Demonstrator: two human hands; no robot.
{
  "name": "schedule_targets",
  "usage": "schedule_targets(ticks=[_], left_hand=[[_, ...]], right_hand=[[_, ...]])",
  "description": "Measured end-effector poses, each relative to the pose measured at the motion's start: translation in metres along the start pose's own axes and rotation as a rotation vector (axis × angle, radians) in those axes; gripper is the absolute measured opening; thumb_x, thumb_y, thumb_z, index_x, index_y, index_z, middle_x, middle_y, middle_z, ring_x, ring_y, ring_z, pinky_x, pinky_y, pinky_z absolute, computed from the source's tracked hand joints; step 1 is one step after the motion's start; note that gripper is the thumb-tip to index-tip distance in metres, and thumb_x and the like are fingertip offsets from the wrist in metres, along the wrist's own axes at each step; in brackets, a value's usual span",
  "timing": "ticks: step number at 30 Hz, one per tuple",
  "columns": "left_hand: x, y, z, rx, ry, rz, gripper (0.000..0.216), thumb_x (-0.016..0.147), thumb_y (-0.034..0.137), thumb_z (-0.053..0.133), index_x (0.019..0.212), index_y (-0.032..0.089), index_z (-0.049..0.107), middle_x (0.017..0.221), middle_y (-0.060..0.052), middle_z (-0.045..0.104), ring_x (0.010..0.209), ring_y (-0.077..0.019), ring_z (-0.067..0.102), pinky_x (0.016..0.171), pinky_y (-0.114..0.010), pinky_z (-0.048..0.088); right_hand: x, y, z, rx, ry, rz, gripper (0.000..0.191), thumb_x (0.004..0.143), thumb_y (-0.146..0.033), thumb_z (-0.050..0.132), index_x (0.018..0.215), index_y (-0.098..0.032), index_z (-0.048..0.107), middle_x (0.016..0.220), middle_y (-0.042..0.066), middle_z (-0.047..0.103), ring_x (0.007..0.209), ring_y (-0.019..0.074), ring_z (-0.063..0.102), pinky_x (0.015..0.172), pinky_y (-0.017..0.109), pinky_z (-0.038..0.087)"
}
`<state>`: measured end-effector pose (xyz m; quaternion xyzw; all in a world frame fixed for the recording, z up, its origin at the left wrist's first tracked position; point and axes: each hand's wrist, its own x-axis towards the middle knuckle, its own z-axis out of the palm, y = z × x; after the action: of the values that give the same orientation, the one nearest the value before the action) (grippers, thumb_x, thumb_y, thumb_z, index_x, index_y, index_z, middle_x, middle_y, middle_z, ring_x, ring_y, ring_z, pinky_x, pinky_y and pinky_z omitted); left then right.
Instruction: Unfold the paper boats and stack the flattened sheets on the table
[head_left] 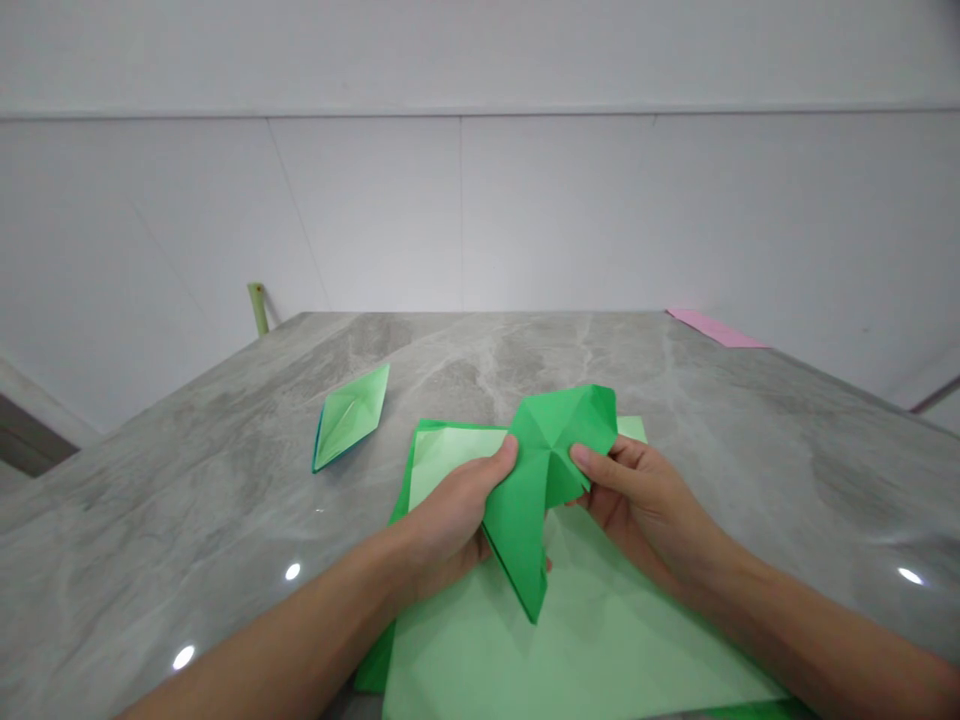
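Both hands hold one partly folded sheet of bright green paper [551, 450], raised over a stack of paper. My left hand [461, 510] grips its left side, thumb on top and fingers hidden beneath. With thumb and fingers, my right hand [637, 490] pinches its right edge. Creases meet near the middle of the folded paper, and a narrow point hangs down toward me. Under the hands lie light green sheets [585, 630], with darker green paper [375, 655] showing at their left edge.
On the grey marbled table [225, 430], a folded light green paper piece [352, 415] lies to the left. Pink paper [712, 328] rests at the far right edge. Beyond the far left edge stands a pale green stick-like object [258, 308] against the white wall [375, 200].
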<state>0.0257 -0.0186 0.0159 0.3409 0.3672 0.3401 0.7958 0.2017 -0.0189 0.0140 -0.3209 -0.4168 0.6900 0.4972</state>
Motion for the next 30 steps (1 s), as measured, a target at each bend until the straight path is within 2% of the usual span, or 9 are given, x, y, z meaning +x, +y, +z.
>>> schedule_targets(ticks=[3, 6, 9, 12, 15, 21, 30], left_hand=[[0.000, -0.001, 0.000, 0.004, 0.008, 0.011, 0.044, 0.098, 0.049, 0.048, 0.098, 0.012, 0.074, 0.074, -0.008, 0.070, 0.070, -0.0182, 0.067, 0.073, -0.031, 0.057], [0.000, 0.000, 0.001, -0.008, -0.009, 0.062, 0.039, 0.098, 0.043, 0.051, 0.103, 0.012, 0.074, 0.095, -0.013, 0.076, 0.094, -0.0235, 0.072, 0.088, -0.034, 0.054], [-0.002, 0.001, 0.002, -0.014, -0.009, 0.116, 0.036, 0.097, 0.040, 0.053, 0.105, 0.012, 0.073, 0.106, -0.015, 0.076, 0.103, -0.0268, 0.070, 0.095, -0.038, 0.052], [-0.002, 0.003, 0.000, -0.051, -0.016, 0.149, 0.031, 0.090, 0.034, 0.063, 0.107, 0.010, 0.072, 0.103, -0.016, 0.076, 0.100, -0.0289, 0.072, 0.094, -0.041, 0.053], [-0.003, 0.004, -0.005, -0.147, -0.048, 0.155, 0.029, 0.083, 0.028, 0.069, 0.104, 0.008, 0.072, 0.100, -0.017, 0.077, 0.093, -0.0294, 0.073, 0.090, -0.041, 0.054], [-0.005, 0.009, -0.009, -0.141, -0.210, 0.143, 0.041, 0.072, 0.031, 0.079, 0.106, 0.009, 0.072, 0.097, -0.014, 0.077, 0.082, -0.0260, 0.074, 0.077, -0.035, 0.058], [-0.005, 0.013, -0.011, -0.056, -0.120, 0.214, 0.044, 0.068, 0.022, 0.082, 0.108, 0.008, 0.071, 0.092, -0.013, 0.077, 0.078, -0.0239, 0.074, 0.077, -0.034, 0.057]], right_hand=[[0.001, -0.002, -0.001, 0.025, 0.061, -0.007, 0.017, 0.076, -0.035, 0.080, 0.081, -0.020, 0.074, 0.079, 0.005, 0.076, 0.071, 0.0200, 0.070, 0.074, 0.036, 0.057], [0.002, -0.005, -0.002, 0.022, 0.134, -0.023, 0.020, 0.072, -0.034, 0.083, 0.084, -0.020, 0.075, 0.086, 0.005, 0.077, 0.079, 0.0217, 0.072, 0.078, 0.036, 0.058], [0.001, -0.005, -0.002, 0.003, 0.075, -0.016, 0.025, 0.073, -0.040, 0.082, 0.086, -0.020, 0.076, 0.089, 0.008, 0.078, 0.087, 0.0247, 0.072, 0.083, 0.039, 0.058], [0.000, -0.002, -0.001, -0.035, 0.003, 0.014, 0.025, 0.074, -0.039, 0.081, 0.089, -0.019, 0.077, 0.091, 0.009, 0.078, 0.090, 0.0260, 0.073, 0.085, 0.040, 0.057], [-0.002, -0.002, 0.000, -0.044, -0.002, 0.024, 0.026, 0.072, -0.033, 0.082, 0.093, -0.019, 0.077, 0.097, 0.009, 0.078, 0.090, 0.0256, 0.073, 0.082, 0.039, 0.058], [0.001, -0.003, -0.005, 0.005, -0.099, 0.100, 0.033, 0.069, -0.027, 0.083, 0.098, -0.015, 0.075, 0.095, 0.012, 0.078, 0.081, 0.0242, 0.074, 0.078, 0.037, 0.059], [0.003, -0.003, -0.009, 0.030, -0.082, 0.115, 0.036, 0.070, -0.023, 0.080, 0.104, -0.013, 0.072, 0.094, 0.012, 0.078, 0.079, 0.0223, 0.074, 0.072, 0.031, 0.058]])
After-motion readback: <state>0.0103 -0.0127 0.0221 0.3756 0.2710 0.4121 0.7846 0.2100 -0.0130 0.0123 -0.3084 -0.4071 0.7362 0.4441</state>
